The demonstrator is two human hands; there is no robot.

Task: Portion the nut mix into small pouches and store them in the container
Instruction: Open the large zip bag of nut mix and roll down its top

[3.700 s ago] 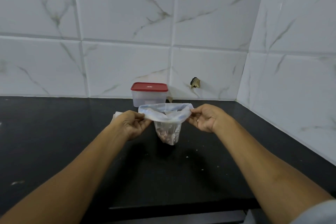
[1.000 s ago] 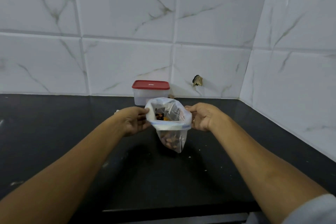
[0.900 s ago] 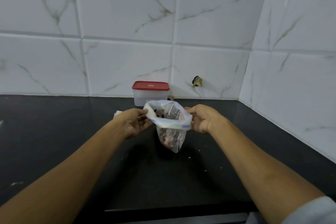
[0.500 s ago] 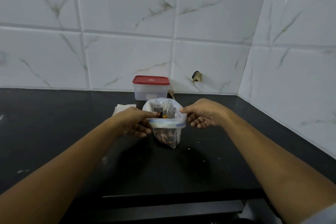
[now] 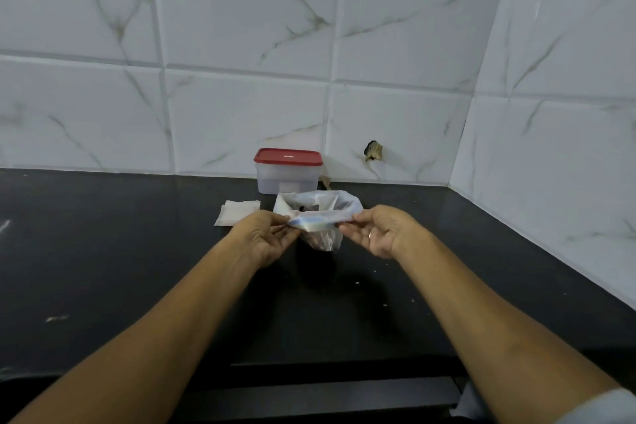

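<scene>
Ring [image 5: 370,235] on right grip [image 5: 382,232]; pale sleeve [image 5: 600,408].

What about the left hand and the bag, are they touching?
Touching. The head view shows the left hand pinching the rim of the bag.

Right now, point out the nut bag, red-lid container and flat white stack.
nut bag [image 5: 320,220]: head view, blue seal strip between the hands.
red-lid container [image 5: 288,157]: head view, lid centre.
flat white stack [image 5: 237,213]: head view, top sheet.

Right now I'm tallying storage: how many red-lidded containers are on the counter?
1. The red-lidded container stands at the back by the tiled wall, behind the bag pinched between the left hand and right hand. No other shows.
</scene>
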